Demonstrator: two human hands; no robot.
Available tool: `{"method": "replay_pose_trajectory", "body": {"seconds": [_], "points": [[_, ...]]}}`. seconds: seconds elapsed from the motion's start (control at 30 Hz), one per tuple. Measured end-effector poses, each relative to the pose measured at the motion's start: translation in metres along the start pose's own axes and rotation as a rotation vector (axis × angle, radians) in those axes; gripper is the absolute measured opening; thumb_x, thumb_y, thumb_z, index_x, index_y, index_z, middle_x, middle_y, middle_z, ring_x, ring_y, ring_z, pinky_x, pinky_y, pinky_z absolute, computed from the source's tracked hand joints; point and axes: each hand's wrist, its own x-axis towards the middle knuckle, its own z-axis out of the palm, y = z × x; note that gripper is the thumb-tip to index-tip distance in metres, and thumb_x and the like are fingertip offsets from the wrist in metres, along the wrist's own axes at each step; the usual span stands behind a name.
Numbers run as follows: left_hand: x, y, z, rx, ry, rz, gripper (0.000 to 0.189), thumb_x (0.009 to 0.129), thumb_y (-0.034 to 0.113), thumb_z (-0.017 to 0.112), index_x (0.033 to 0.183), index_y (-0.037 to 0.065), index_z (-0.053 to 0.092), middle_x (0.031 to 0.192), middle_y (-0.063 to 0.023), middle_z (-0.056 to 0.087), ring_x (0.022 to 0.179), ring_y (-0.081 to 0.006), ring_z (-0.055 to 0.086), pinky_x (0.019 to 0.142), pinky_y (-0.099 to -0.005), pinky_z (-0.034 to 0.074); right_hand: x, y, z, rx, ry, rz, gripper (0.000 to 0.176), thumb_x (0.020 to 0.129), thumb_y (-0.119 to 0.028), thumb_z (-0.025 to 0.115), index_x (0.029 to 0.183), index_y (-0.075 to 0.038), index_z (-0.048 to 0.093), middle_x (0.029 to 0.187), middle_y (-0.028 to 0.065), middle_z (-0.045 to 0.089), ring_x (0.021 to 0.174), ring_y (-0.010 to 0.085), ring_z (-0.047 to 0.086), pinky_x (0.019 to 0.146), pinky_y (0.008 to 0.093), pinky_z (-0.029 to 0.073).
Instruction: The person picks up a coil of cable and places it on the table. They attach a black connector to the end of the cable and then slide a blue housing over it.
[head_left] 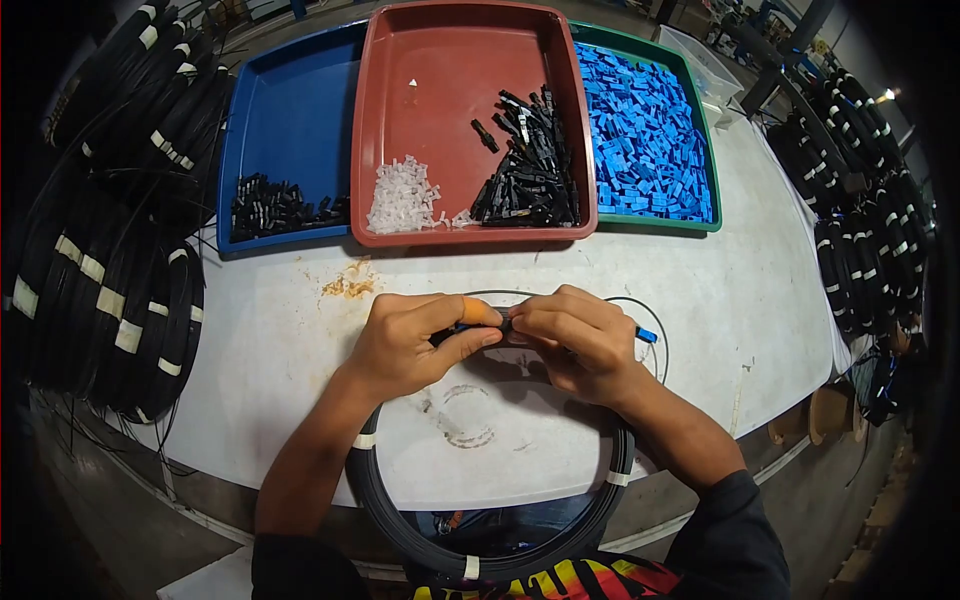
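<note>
My left hand (420, 335), an orange wrap on one finger, is closed in a pinch on a small black connector piece (441, 336), mostly hidden by the fingers. Fingertips of my right hand (575, 335) meet the left ones and pinch at the same spot; what lies between them is largely covered. A blue connector (646, 335) sticks out past the right hand, beside a thin loop of black cable (667, 360). Below both hands, a coil of black cable (375, 480) bound with white tape bands hangs over the table's front edge, against my body.
Behind the hands stand a blue tray (290, 100) with black parts, a red tray (450, 60) with clear and black pieces, and a green tray (716, 190) full of blue connectors. Cable coils (110, 290) hang left, more coils (860, 240) right. The white table (740, 300) has stains.
</note>
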Motion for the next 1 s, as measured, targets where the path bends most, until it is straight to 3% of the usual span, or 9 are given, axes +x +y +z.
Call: {"method": "replay_pose_trajectory", "body": {"seconds": [0.2,0.33,0.37,0.5,0.67,0.73,0.83,0.97,1.0], "points": [[-0.001,-0.006,0.004,0.083,-0.001,0.236,0.011,0.081,0.003,0.082,0.090,0.001,0.076,0.084,-0.0101,0.076,0.068,-0.0196,0.072,0.061,-0.0283,0.057,0.000,-0.004,-0.005,-0.165,0.013,-0.191,0.037,0.060,0.006,0.074,0.097,0.004,0.068,0.092,0.0135,0.071,0.072,0.0255,0.068,0.059,0.0345,0.054],[-0.003,-0.010,0.006,0.225,0.000,0.442,0.008,0.080,0.001,0.081,0.085,0.001,0.074,0.083,-0.0090,0.076,0.069,-0.0190,0.072,0.065,-0.0301,0.058,-0.002,-0.008,-0.004,0.060,-0.087,0.158,0.027,0.066,0.006,0.075,0.093,0.002,0.070,0.094,0.0128,0.073,0.070,0.0248,0.070,0.058,0.0327,0.054],[-0.003,-0.010,0.006,0.225,0.000,0.441,0.008,0.080,0.001,0.081,0.085,0.001,0.074,0.083,-0.0090,0.076,0.069,-0.0190,0.072,0.065,-0.0301,0.058,-0.003,-0.009,-0.003,0.180,-0.132,0.379,0.025,0.068,0.006,0.075,0.092,0.002,0.070,0.096,0.0128,0.073,0.069,0.0248,0.070,0.058,0.0328,0.055],[-0.002,-0.010,0.006,0.085,0.011,0.276,0.011,0.078,0.001,0.084,0.080,0.000,0.072,0.083,-0.0095,0.076,0.070,-0.0204,0.074,0.066,-0.0301,0.059,-0.002,-0.002,-0.002,0.202,-0.110,0.317,0.026,0.071,0.006,0.076,0.096,0.002,0.071,0.098,0.0132,0.074,0.070,0.0252,0.070,0.058,0.0326,0.055],[-0.005,-0.007,0.003,-0.008,0.016,0.096,0.014,0.075,0.002,0.086,0.081,0.001,0.072,0.083,-0.0098,0.077,0.071,-0.0217,0.075,0.068,-0.0305,0.060,-0.001,-0.001,-0.005,-0.132,-0.024,-0.165,0.030,0.068,0.008,0.075,0.097,0.002,0.071,0.099,0.0142,0.074,0.071,0.0254,0.070,0.057,0.0330,0.055],[-0.006,-0.011,0.004,0.025,0.002,0.196,0.014,0.075,0.002,0.086,0.081,0.002,0.073,0.082,-0.0100,0.077,0.071,-0.0219,0.075,0.067,-0.0303,0.060,-0.001,-0.003,-0.003,-0.101,-0.064,-0.129,0.025,0.072,0.009,0.075,0.095,0.003,0.071,0.095,0.0152,0.075,0.070,0.0228,0.071,0.059,0.0326,0.056],[-0.002,-0.010,0.003,0.119,-0.038,0.347,0.013,0.075,0.001,0.086,0.080,0.002,0.073,0.081,-0.0103,0.076,0.071,-0.0226,0.075,0.065,-0.0300,0.060,-0.006,-0.006,0.001,0.376,-0.087,0.510,0.009,0.082,0.005,0.077,0.089,0.005,0.072,0.085,0.0153,0.075,0.071,0.0166,0.072,0.062,0.0299,0.057],[-0.004,-0.011,0.004,0.061,0.018,0.266,0.014,0.075,0.001,0.086,0.080,0.002,0.073,0.083,-0.0104,0.077,0.073,-0.0227,0.075,0.066,-0.0297,0.060,-0.002,-0.009,-0.001,0.305,-0.087,0.486,0.016,0.077,0.007,0.076,0.092,0.004,0.072,0.091,0.0155,0.075,0.070,0.0194,0.071,0.062,0.0308,0.056],[-0.004,-0.009,0.003,0.023,0.024,0.194,0.014,0.075,0.001,0.086,0.080,0.002,0.073,0.084,-0.0101,0.077,0.074,-0.0227,0.075,0.067,-0.0299,0.060,0.000,-0.007,-0.002,0.141,-0.051,0.232,0.021,0.074,0.008,0.076,0.093,0.004,0.072,0.094,0.0159,0.075,0.070,0.0213,0.071,0.061,0.0318,0.055]]}}
